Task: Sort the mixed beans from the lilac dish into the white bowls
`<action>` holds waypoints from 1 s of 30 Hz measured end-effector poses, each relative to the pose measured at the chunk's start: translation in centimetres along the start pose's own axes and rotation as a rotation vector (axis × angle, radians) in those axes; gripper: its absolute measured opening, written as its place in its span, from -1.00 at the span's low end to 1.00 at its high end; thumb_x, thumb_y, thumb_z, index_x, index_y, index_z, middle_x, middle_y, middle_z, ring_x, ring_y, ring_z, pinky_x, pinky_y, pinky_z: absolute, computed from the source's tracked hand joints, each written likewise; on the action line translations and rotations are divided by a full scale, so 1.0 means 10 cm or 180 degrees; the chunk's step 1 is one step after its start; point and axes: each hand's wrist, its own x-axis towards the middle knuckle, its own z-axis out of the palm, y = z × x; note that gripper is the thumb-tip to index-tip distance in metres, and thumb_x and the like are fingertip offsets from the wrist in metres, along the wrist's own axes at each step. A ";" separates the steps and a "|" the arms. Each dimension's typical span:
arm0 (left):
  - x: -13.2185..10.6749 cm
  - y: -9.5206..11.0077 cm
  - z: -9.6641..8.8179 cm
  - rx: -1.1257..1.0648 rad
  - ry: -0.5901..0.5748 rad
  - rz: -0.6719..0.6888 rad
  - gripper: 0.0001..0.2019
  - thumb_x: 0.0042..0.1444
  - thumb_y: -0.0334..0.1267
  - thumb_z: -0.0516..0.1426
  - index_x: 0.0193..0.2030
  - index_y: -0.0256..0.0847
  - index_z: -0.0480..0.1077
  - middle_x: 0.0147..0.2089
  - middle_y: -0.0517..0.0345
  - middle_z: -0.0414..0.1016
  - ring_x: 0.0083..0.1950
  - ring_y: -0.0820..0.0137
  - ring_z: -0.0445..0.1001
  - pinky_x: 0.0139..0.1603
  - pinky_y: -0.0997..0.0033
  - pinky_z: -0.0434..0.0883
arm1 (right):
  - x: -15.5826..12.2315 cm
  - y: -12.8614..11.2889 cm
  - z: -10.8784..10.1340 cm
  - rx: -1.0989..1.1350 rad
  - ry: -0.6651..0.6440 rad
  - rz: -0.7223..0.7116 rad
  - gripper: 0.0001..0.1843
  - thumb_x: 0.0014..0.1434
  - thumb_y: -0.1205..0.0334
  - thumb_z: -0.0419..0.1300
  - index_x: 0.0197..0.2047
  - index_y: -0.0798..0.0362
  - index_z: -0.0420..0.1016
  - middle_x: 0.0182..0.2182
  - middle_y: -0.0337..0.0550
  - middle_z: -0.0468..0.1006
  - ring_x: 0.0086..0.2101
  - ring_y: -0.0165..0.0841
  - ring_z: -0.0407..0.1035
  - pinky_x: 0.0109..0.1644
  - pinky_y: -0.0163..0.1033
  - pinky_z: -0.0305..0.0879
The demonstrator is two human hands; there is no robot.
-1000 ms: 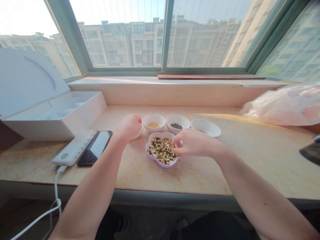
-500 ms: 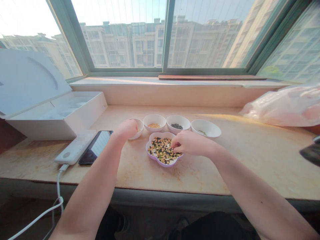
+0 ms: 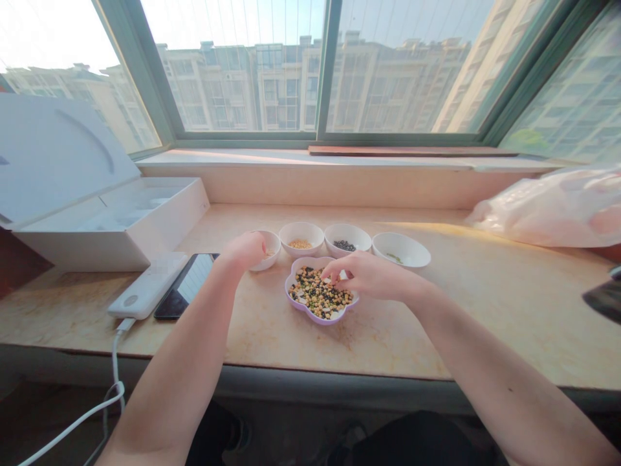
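Legs (image 3: 417, 443): dark-clothed, cut off below. Phone (image 3: 183, 288): one side covered by the left forearm (image 3: 194, 349). Right hand (image 3: 361, 275): thumb and fingers curled narrow over the purple bowl (image 3: 317, 319) of mixed beans (image 3: 317, 299); any bean held, cannot tell. Left hand (image 3: 245, 251): fingertips hidden in the leftmost white bowl (image 3: 266, 263); spread and hold, cannot tell. Dark object (image 3: 604, 301), right edge: cut off, unidentified. Since half a second ago: right hand slightly farther back and leftward; left hand much the same. Counter (image 3: 485, 310): pale, mottled. Behind the purple bowl: three more white bowls (image 3: 410, 251), contents yellow, black, green. Beyond: open box (image 3: 169, 213), left; plastic bag (image 3: 557, 210), right; green-framed window (image 3: 330, 71); buildings (image 3: 281, 90) outside.
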 end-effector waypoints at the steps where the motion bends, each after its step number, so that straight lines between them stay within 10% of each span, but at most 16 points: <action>1: 0.00 0.00 0.00 0.0003 0.0000 0.0003 -0.76 0.24 -0.35 0.10 -0.18 -0.18 0.63 0.03 -0.12 0.66 -0.11 0.21 0.63 -0.13 0.37 0.47 | 0.00 0.00 0.00 0.0028 0.0003 -0.0009 -0.60 0.13 0.45 0.19 -0.05 -0.05 0.73 -0.21 -0.20 0.74 -0.27 -0.31 0.57 -0.16 -0.27 0.40; 16: -0.02 0.04 -0.03 -0.0032 0.0053 -0.0258 -0.71 0.22 -0.19 0.10 -0.03 -0.13 0.60 -0.02 -0.11 0.67 -0.02 0.10 0.62 -0.05 0.26 0.49 | -0.02 -0.01 -0.07 0.0136 -0.0012 0.0173 -0.68 0.30 0.29 0.15 -0.03 -0.10 0.71 -0.06 -0.22 0.73 -0.12 -0.25 0.59 -0.03 -0.21 0.39; 21: -0.03 0.06 -0.03 -0.0145 0.0589 -0.0199 -0.70 0.27 -0.26 0.04 -0.04 -0.14 0.60 0.05 -0.12 0.65 0.07 0.06 0.59 0.00 0.20 0.50 | 0.00 0.00 -0.06 0.0460 0.0319 0.0127 -0.72 0.32 0.28 0.15 0.02 0.00 0.63 -0.13 -0.15 0.74 -0.17 -0.29 0.57 -0.05 -0.19 0.40; 25: -0.04 0.18 0.01 -0.0785 0.1441 0.0767 -0.68 0.31 -0.35 0.04 0.05 -0.19 0.57 0.08 -0.06 0.62 0.11 0.17 0.56 0.18 0.20 0.46 | 0.04 0.04 -0.04 0.1058 0.0800 0.0247 -0.72 0.26 0.15 0.28 0.02 0.03 0.56 -0.21 -0.10 0.73 -0.29 -0.30 0.54 -0.25 -0.21 0.39; 30: -0.12 0.52 0.17 -0.1768 0.1411 0.2506 -0.81 0.35 -0.27 0.14 -0.03 -0.16 0.59 -0.05 0.06 0.62 -0.09 0.35 0.59 0.04 0.32 0.51 | 0.07 0.04 -0.03 0.2243 0.1162 0.0430 -0.46 0.18 0.08 0.39 0.17 0.05 0.44 -0.26 -0.08 0.70 -0.37 -0.35 0.49 -0.38 -0.28 0.33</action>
